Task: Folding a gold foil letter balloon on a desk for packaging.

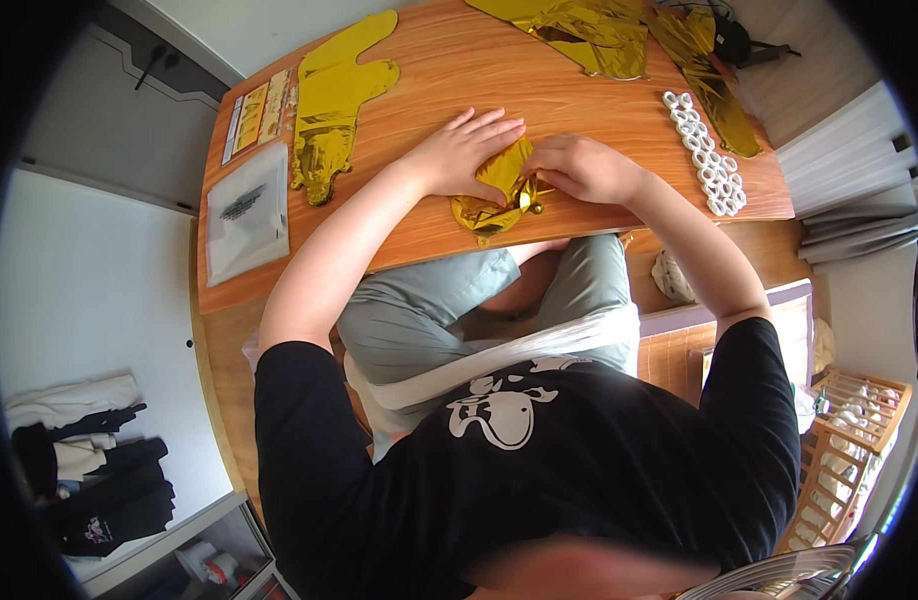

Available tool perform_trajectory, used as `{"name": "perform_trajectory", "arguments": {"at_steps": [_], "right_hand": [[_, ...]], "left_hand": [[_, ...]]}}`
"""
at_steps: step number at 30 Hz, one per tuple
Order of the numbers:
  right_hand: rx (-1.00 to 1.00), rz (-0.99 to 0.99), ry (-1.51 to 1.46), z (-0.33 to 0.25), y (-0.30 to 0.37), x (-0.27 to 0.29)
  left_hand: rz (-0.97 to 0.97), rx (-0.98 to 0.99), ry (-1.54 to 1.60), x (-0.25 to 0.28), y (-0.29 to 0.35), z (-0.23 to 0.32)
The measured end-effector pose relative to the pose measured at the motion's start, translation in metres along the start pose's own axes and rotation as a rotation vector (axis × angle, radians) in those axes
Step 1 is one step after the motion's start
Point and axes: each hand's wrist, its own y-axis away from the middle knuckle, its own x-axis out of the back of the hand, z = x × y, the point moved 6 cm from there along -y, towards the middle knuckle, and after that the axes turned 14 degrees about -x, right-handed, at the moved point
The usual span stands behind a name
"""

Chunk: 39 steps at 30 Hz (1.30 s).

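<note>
A crumpled gold foil balloon lies flat near the table's front edge, partly folded over. My left hand rests on its left part, fingers stretched out and pressing it to the wood. From the right, my right hand pinches the balloon's gathered right side between closed fingers. The fingertips are partly hidden, so the exact spot held cannot be made out. Another flat gold foil balloon lies to the left, beyond my left forearm.
More gold foil balloons lie at the far right. White rings stand in rows by the right edge. On the left are a clear bag with dark thin pieces and a printed card. A black object sits at the far right corner.
</note>
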Motion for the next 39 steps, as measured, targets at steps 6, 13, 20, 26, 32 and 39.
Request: {"name": "perform_trajectory", "arguments": {"at_steps": [6,13,20,26,32,39], "right_hand": [[-0.058,0.089,-0.024,0.003,-0.013,-0.009],[0.093,0.024,0.017,-0.002,0.001,-0.008],[0.097,0.068,0.069,0.005,0.004,-0.015],[0.047,0.047,0.077,0.010,0.006,-0.015],[0.051,0.058,0.043,0.011,0.002,-0.013],[0.054,0.055,0.018,0.008,-0.001,-0.011]], "left_hand": [[-0.016,-0.027,-0.020,-0.005,0.002,-0.006],[0.072,-0.022,0.104,-0.003,0.003,-0.015],[0.407,-0.016,0.472,0.033,0.018,-0.008],[0.169,0.061,-0.103,0.037,0.036,0.082],[0.354,0.241,-0.028,0.025,0.045,0.108],[0.422,0.242,-0.143,0.030,0.059,0.112]]}}
